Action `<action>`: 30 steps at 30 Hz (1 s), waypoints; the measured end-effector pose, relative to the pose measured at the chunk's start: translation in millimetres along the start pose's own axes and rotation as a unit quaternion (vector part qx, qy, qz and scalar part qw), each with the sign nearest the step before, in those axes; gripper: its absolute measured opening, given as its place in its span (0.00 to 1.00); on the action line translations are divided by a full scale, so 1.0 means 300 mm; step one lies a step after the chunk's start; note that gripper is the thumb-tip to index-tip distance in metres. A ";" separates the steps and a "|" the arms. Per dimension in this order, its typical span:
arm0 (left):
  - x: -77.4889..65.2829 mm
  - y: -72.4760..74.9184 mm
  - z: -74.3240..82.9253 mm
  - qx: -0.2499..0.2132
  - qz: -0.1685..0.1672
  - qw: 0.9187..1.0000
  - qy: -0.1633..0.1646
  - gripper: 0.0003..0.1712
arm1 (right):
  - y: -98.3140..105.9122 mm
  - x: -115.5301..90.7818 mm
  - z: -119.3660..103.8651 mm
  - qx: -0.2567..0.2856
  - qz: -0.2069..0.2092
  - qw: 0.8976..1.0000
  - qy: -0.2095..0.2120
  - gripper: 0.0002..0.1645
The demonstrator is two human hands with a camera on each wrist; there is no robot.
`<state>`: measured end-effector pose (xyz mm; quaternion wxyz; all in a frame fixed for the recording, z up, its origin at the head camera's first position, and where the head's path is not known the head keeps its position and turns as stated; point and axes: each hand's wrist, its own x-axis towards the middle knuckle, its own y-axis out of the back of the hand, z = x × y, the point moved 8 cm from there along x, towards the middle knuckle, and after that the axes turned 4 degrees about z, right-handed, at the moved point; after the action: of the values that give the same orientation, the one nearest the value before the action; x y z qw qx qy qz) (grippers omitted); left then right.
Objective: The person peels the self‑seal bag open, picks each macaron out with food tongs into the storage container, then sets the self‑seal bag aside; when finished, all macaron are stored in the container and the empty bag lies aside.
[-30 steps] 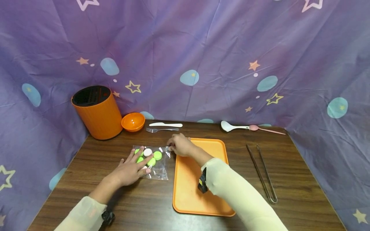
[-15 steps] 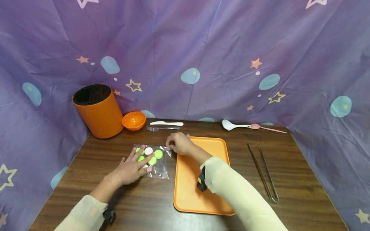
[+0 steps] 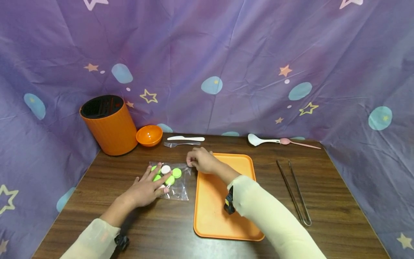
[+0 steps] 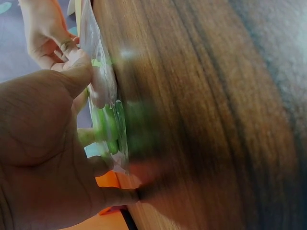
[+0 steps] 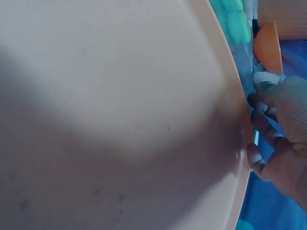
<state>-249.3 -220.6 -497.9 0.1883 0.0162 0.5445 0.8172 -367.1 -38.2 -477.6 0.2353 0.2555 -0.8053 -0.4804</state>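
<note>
A clear plastic bag lies on the table with several round green pieces and white pieces inside; their kind is unclear. Across its left part rests my left hand, fingers spread and straight over the pieces. My right hand pinches the bag's far right corner between thumb and curled forefinger, over the far left corner of an orange tray. In the right wrist view, the other fingers of the right hand curl loosely beside the tray's rim. Fingertip contact is partly hidden.
An orange knife block and orange bowl stand back left. Along the back lie a white knife, clear fork, white ladle and pink spoon. Metal tongs lie right of the tray.
My right wrist and forearm have shifted slightly to the right, while the fingers stay at the bag's corner. The left hand and the bag have hardly moved.
</note>
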 end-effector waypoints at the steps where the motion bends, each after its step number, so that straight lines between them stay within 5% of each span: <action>1: 0.001 -0.001 0.001 0.002 -0.001 1.000 0.002 0.40 | 0.001 -0.002 0.001 0.002 -0.001 1.000 0.000 0.09; 18: -0.010 0.014 0.017 -0.002 -0.004 1.000 0.006 0.39 | -0.013 -0.006 -0.034 -0.019 0.005 0.996 0.084 0.07; 30: -0.006 0.007 0.016 0.012 -0.011 1.000 0.015 0.39 | -0.033 -0.003 -0.061 -0.028 -0.021 0.996 0.086 0.04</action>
<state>-247.0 -217.6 -493.6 0.1890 0.0001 0.5572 0.8086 -353.2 -53.6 -478.6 0.3006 0.3066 -0.7627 -0.4837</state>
